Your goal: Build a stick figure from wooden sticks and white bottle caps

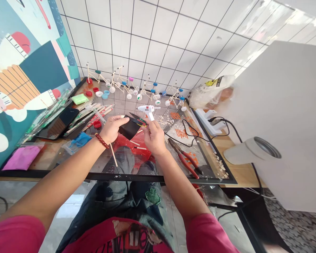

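Note:
My left hand (112, 128) pinches a piece of black sheet (128, 128) by its left edge and also holds a thin wooden stick (113, 154) that slants down toward me. My right hand (153, 135) is closed on scissors (138, 120) whose dark blades meet the sheet's upper edge. Both hands hover over the glass tabletop (126, 168), above a red tray (140, 149). A white glue gun (148, 109) lies just beyond my hands.
Red-handled pliers (185, 157) lie right of my right hand. Several stick-and-bottle-cap bicycles (137, 89) line the tiled wall. Loose sticks (91, 114), caps, a dark tablet (58, 123), purple clay (22, 157), a power strip (209, 121) and a white box (284, 123) surround the work area.

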`<move>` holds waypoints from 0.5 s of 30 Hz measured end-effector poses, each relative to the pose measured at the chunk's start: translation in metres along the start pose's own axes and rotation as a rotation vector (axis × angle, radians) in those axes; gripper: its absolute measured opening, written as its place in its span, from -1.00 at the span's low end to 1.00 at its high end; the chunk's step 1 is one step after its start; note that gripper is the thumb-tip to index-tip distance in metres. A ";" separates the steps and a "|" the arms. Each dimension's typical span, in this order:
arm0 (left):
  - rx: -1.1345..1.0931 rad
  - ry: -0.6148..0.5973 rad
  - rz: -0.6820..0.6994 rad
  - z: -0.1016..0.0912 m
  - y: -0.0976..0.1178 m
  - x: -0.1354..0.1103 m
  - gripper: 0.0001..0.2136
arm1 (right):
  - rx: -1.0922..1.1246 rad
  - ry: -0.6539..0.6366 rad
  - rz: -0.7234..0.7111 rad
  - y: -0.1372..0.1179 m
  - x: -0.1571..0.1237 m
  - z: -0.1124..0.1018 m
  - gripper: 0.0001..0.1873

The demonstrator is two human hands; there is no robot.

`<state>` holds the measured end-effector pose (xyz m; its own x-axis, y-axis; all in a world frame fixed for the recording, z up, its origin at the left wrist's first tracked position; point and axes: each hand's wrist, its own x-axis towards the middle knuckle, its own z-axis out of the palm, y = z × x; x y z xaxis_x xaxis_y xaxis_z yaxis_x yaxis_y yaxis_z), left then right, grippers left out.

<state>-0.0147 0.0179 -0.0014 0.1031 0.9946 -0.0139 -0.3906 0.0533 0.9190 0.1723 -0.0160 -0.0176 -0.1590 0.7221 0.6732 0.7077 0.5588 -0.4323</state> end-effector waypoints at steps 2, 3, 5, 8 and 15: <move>0.011 -0.017 0.000 -0.002 -0.001 0.001 -0.75 | -0.001 -0.004 -0.002 0.001 0.000 0.000 -0.70; 0.013 -0.020 -0.002 -0.002 -0.002 0.001 -0.75 | -0.004 -0.003 -0.005 0.001 0.000 0.000 -0.71; 0.017 -0.013 -0.011 -0.003 -0.003 0.001 -0.75 | -0.010 0.001 -0.010 0.001 -0.001 0.000 -0.73; 0.028 0.000 -0.021 -0.003 -0.004 0.001 -0.76 | -0.007 -0.005 -0.002 0.000 -0.001 0.000 -0.74; 0.022 -0.001 -0.044 -0.003 -0.005 0.001 -0.73 | -0.001 -0.032 0.008 0.002 0.000 -0.001 -0.71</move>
<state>-0.0150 0.0193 -0.0071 0.1203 0.9913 -0.0540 -0.3656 0.0948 0.9259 0.1745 -0.0156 -0.0179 -0.1752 0.7396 0.6499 0.7097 0.5524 -0.4372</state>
